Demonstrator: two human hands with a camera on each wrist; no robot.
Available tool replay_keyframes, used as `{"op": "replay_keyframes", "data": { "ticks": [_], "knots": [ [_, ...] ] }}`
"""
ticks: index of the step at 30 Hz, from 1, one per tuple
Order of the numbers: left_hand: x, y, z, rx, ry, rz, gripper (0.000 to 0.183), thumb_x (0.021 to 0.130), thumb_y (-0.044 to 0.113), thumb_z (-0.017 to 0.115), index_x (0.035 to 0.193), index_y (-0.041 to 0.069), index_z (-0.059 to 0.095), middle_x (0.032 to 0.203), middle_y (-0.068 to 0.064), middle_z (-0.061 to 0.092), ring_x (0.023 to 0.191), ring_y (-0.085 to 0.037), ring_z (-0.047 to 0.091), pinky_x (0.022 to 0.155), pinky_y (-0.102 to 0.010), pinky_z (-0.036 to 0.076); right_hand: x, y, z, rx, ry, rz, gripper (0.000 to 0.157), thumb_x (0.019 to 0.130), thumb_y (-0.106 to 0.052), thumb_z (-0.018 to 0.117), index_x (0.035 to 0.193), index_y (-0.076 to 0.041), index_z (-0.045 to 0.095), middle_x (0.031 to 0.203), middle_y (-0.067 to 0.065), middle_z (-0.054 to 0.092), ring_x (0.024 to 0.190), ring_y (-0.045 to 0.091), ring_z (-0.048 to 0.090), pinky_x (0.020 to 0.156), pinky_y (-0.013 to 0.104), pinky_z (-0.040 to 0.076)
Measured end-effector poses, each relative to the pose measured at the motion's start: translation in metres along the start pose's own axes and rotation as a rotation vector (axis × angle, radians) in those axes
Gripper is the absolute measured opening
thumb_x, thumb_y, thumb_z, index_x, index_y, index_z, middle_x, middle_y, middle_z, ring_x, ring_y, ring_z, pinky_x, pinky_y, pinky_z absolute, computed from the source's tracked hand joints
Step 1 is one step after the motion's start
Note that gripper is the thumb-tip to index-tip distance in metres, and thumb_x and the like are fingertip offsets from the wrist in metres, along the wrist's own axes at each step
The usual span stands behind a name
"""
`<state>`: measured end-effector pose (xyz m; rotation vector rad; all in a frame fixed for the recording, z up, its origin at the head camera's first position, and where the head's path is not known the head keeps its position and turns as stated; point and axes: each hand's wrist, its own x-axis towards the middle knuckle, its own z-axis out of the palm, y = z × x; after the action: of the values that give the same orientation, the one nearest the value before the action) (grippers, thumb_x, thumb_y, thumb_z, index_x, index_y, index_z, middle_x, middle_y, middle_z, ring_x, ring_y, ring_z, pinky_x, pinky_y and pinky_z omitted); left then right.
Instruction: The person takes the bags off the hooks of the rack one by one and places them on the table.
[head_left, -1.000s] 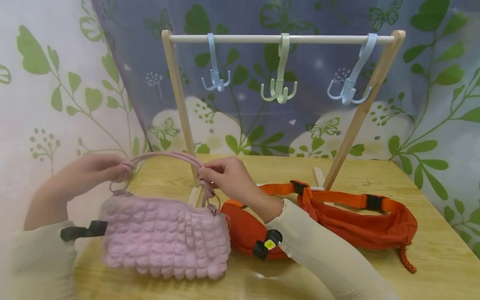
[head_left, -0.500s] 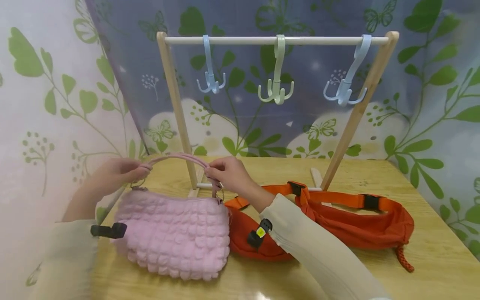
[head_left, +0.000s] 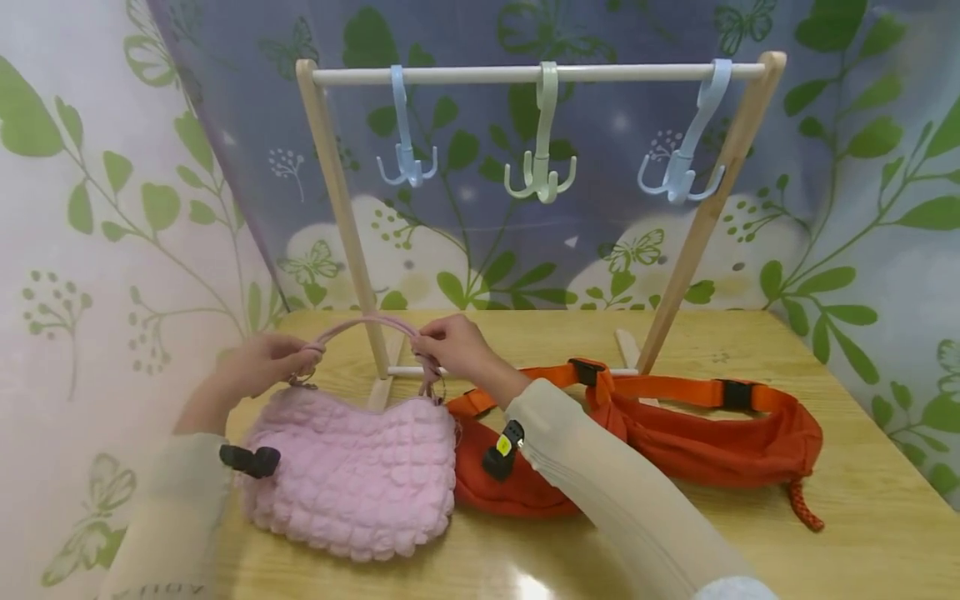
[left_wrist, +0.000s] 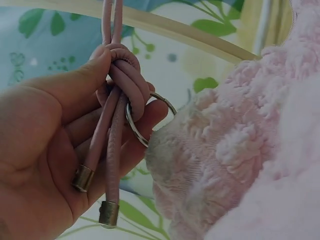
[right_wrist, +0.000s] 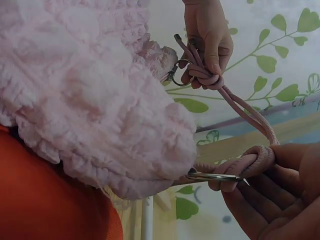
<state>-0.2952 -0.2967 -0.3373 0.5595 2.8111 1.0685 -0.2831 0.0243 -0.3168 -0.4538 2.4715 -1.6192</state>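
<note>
A pink puffy handbag (head_left: pixel 360 475) hangs upright between my two hands, low over the table in the head view. My left hand (head_left: pixel 273 362) pinches the knotted left end of its cord handle (head_left: pixel 367 321). In the left wrist view the knot (left_wrist: pixel 125 75) lies between thumb and fingers, beside a metal ring (left_wrist: pixel 137 125), and two metal-tipped cord ends hang over the palm. My right hand (head_left: pixel 457 346) pinches the handle's right end; the right wrist view shows that knot (right_wrist: pixel 250 162) at the thumb, close to another ring (right_wrist: pixel 215 176).
Red-orange waist bags (head_left: pixel 727 442) with black buckles lie on the wooden table (head_left: pixel 862 517), partly behind my right forearm. Behind stands a wooden rack with a white bar (head_left: pixel 480 75). From it hang a left blue hook (head_left: pixel 405 158), a green hook (head_left: pixel 542 167) and a right blue hook (head_left: pixel 681 171).
My left hand has moved right and slightly down, closer to the right hand. The handle arches more between them, and the handbag's top edge now sags. Both hands keep hold of the handle.
</note>
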Motion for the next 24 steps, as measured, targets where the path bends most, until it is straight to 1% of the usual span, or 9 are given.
{"op": "replay_keyframes", "data": {
  "ticks": [2, 5, 7, 10, 13, 16, 19, 22, 24],
  "knots": [
    [0.003, -0.005, 0.003, -0.026, -0.007, -0.004, 0.034, 0.098, 0.033, 0.059, 0.098, 0.0, 0.069, 0.089, -0.009, 0.065, 0.074, -0.016, 0.057, 0.071, -0.031, 0.055, 0.004, 0.003, 0.002, -0.008, -0.006, 0.01, 0.02, 0.097, -0.017, 0.062, 0.1, -0.002, 0.074, 0.078, 0.006, 0.067, 0.06, 0.014, 0.053, 0.061, 0.032, 0.048],
    [0.007, -0.013, 0.009, -0.057, -0.014, -0.015, 0.034, 0.098, 0.031, 0.059, 0.093, -0.002, 0.067, 0.089, -0.01, 0.065, 0.076, -0.017, 0.058, 0.07, -0.03, 0.055, 0.01, 0.008, 0.006, -0.032, 0.002, 0.028, 0.02, 0.096, -0.018, 0.062, 0.103, -0.002, 0.073, 0.081, 0.007, 0.068, 0.06, 0.012, 0.054, 0.057, 0.026, 0.045],
    [0.009, -0.017, 0.013, -0.083, -0.021, -0.015, 0.034, 0.098, 0.028, 0.059, 0.093, -0.004, 0.067, 0.089, -0.011, 0.066, 0.081, -0.019, 0.06, 0.069, -0.03, 0.055, 0.013, 0.012, 0.008, -0.007, 0.002, 0.048, 0.021, 0.097, -0.016, 0.062, 0.109, 0.0, 0.07, 0.086, 0.01, 0.07, 0.059, 0.013, 0.054, 0.054, 0.025, 0.044],
    [0.011, -0.023, 0.017, -0.05, -0.025, -0.023, 0.035, 0.098, 0.028, 0.059, 0.1, -0.006, 0.068, 0.091, -0.01, 0.068, 0.082, -0.019, 0.061, 0.069, -0.029, 0.054, 0.017, 0.017, 0.009, 0.039, 0.003, 0.072, 0.024, 0.097, -0.013, 0.061, 0.116, 0.0, 0.065, 0.088, 0.012, 0.071, 0.055, 0.013, 0.052, 0.049, 0.025, 0.04],
    [0.014, -0.027, 0.019, 0.006, -0.027, -0.035, 0.038, 0.098, 0.031, 0.059, 0.105, -0.005, 0.069, 0.09, -0.008, 0.069, 0.078, -0.018, 0.061, 0.068, -0.028, 0.053, 0.018, 0.021, 0.011, 0.064, 0.004, 0.088, 0.023, 0.098, -0.012, 0.06, 0.118, -0.001, 0.062, 0.083, 0.01, 0.07, 0.051, 0.014, 0.049, 0.045, 0.026, 0.037],
    [0.016, -0.03, 0.02, 0.04, -0.024, -0.046, 0.038, 0.097, 0.034, 0.06, 0.104, -0.003, 0.07, 0.086, -0.006, 0.067, 0.071, -0.017, 0.058, 0.065, -0.028, 0.051, 0.02, 0.024, 0.012, 0.05, 0.014, 0.094, 0.021, 0.098, -0.013, 0.059, 0.116, -0.002, 0.062, 0.081, 0.011, 0.07, 0.049, 0.014, 0.048, 0.044, 0.026, 0.036],
    [0.016, -0.03, 0.022, 0.045, -0.027, -0.047, 0.038, 0.097, 0.034, 0.061, 0.103, -0.002, 0.07, 0.083, -0.006, 0.067, 0.07, -0.016, 0.058, 0.063, -0.028, 0.051, 0.022, 0.027, 0.015, 0.024, 0.029, 0.1, 0.022, 0.098, -0.015, 0.059, 0.117, -0.004, 0.061, 0.087, 0.015, 0.071, 0.05, 0.014, 0.05, 0.046, 0.027, 0.038],
    [0.015, -0.03, 0.023, 0.079, -0.034, -0.054, 0.037, 0.096, 0.034, 0.063, 0.103, -0.002, 0.071, 0.082, -0.005, 0.068, 0.07, -0.015, 0.059, 0.063, -0.029, 0.05, 0.023, 0.029, 0.018, -0.012, 0.041, 0.113, 0.022, 0.099, -0.018, 0.058, 0.117, -0.005, 0.06, 0.091, 0.015, 0.072, 0.051, 0.015, 0.052, 0.047, 0.028, 0.04],
    [0.014, -0.031, 0.024, 0.116, -0.038, -0.065, 0.038, 0.095, 0.035, 0.064, 0.105, 0.0, 0.072, 0.082, -0.004, 0.068, 0.07, -0.015, 0.059, 0.063, -0.03, 0.05, 0.024, 0.031, 0.02, -0.04, 0.05, 0.118, 0.021, 0.1, -0.02, 0.057, 0.114, -0.006, 0.061, 0.089, 0.013, 0.072, 0.051, 0.014, 0.052, 0.046, 0.027, 0.04]
  ]
}}
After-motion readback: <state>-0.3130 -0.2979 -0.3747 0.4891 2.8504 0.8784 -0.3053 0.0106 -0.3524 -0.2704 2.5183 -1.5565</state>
